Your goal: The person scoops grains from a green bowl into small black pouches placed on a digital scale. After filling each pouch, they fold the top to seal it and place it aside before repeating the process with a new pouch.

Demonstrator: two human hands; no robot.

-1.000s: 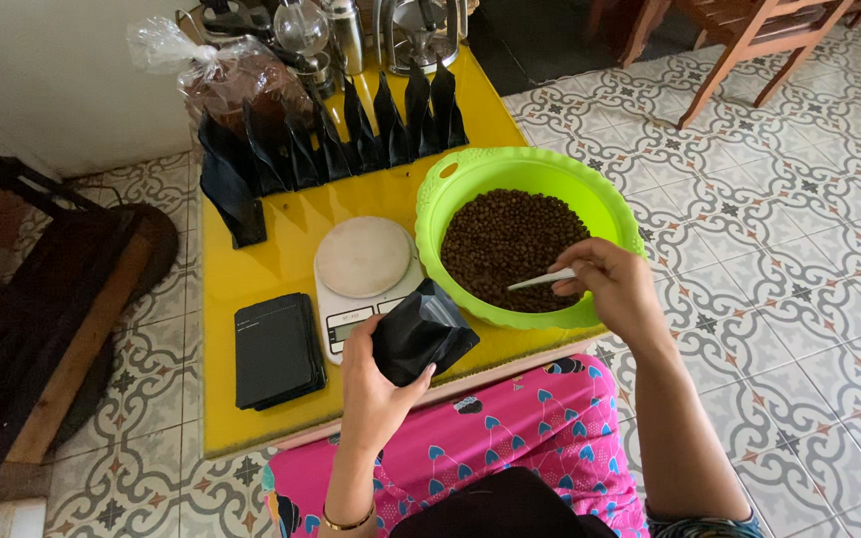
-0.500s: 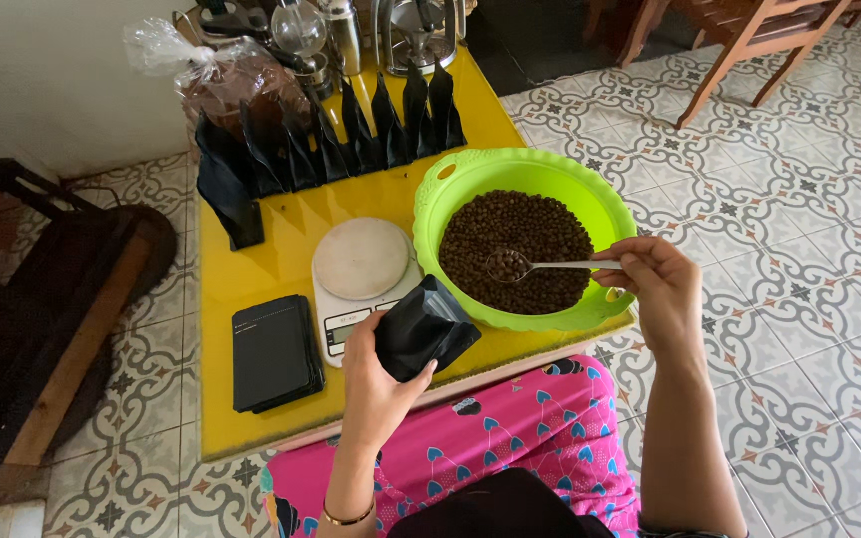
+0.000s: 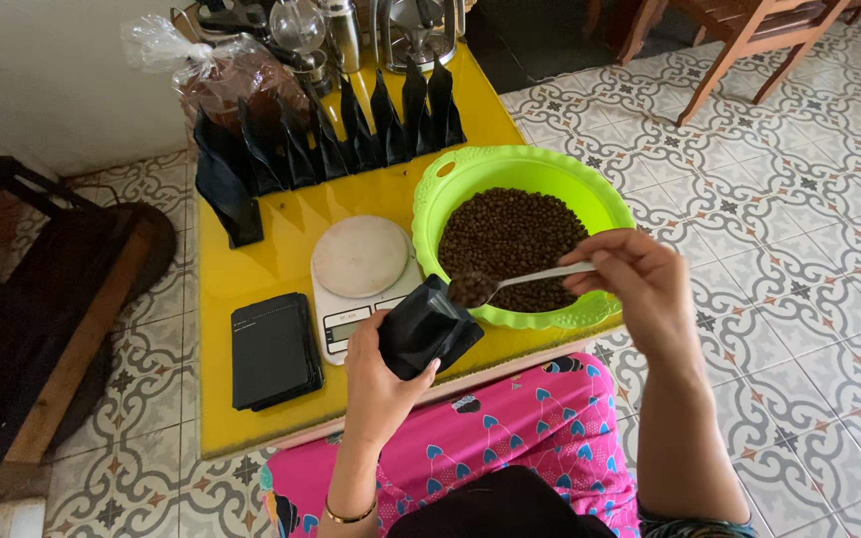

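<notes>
My left hand [image 3: 379,377] grips a small black pouch [image 3: 429,326], tilted with its mouth toward the bowl. My right hand [image 3: 640,284] holds a metal spoon [image 3: 520,282] heaped with dark coffee beans, its bowl right at the pouch's open top. Behind the spoon stands a lime green plastic bowl [image 3: 470,174] full of coffee beans [image 3: 510,234]. A white kitchen scale [image 3: 359,271] with a round platform sits just left of the pouch on the yellow table [image 3: 271,234].
A stack of flat black pouches [image 3: 273,351] lies at the table's front left. A row of upright black pouches [image 3: 331,134] stands at the back, with a plastic bag of beans [image 3: 226,85] and metal and glass vessels [image 3: 351,30]. Patterned tile floor surrounds; wooden chair [image 3: 739,40] far right.
My right hand has lifted the spoon out of the beans and carried it left to the pouch's mouth. The left hand and pouch have stayed nearly still.
</notes>
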